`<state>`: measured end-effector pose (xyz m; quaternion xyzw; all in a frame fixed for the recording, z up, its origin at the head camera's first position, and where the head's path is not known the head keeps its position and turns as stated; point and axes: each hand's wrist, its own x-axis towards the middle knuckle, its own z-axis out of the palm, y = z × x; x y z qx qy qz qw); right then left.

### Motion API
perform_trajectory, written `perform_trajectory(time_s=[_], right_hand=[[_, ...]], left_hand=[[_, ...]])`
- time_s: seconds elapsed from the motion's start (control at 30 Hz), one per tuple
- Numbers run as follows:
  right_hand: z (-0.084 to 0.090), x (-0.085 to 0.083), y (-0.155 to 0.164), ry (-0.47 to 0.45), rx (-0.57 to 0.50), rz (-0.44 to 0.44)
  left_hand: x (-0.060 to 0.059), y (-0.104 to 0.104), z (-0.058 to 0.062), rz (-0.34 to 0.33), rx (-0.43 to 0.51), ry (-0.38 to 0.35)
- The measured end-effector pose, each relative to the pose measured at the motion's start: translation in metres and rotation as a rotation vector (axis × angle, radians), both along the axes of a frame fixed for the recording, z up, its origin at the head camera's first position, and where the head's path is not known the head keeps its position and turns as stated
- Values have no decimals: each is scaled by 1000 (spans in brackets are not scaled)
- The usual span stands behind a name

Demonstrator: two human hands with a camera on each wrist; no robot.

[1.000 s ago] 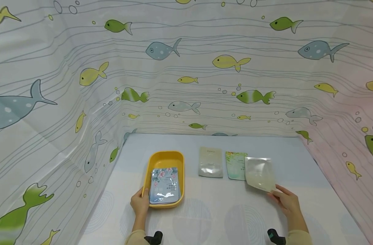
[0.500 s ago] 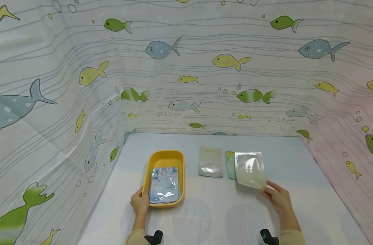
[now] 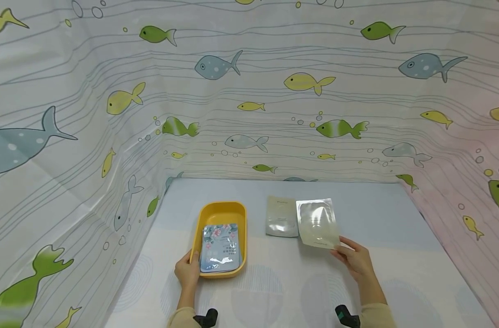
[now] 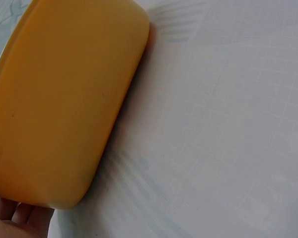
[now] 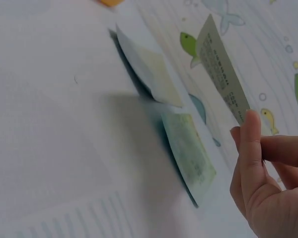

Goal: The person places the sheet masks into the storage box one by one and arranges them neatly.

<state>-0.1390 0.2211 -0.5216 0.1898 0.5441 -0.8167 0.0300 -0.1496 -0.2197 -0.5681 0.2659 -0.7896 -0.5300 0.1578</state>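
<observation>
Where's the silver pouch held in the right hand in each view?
Head: silver pouch right of centre, pinched by the right hand.
Left wrist: not in it.
Right wrist: pouch upper right, edge-on above the fingers.
Shared landmark: yellow tray.

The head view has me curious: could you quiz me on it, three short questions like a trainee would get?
1. True or false: the yellow tray has a packet in it.
2. What does the right hand hold? A) silver packet B) tray C) nothing
3. Fill in: the left hand grips the tray's ____ corner, near or far.

Key: 1 true. 2 A. 3 near.
</observation>
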Motion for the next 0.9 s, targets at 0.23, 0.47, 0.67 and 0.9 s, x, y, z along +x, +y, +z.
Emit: perform_trajectory(time_s=[0.23, 0.47, 0.67, 0.9], right_hand=[[-1, -8, -30, -1, 87, 67], [2, -13, -62, 9, 71, 104], [6, -17, -83, 39, 56, 139], [8, -21, -113, 64, 41, 176]], left_hand=[[-1, 0, -1, 4, 5, 1], [0, 0, -1, -1, 11, -14], [0, 0, -1, 1, 13, -6], [0, 0, 0, 1, 13, -3]])
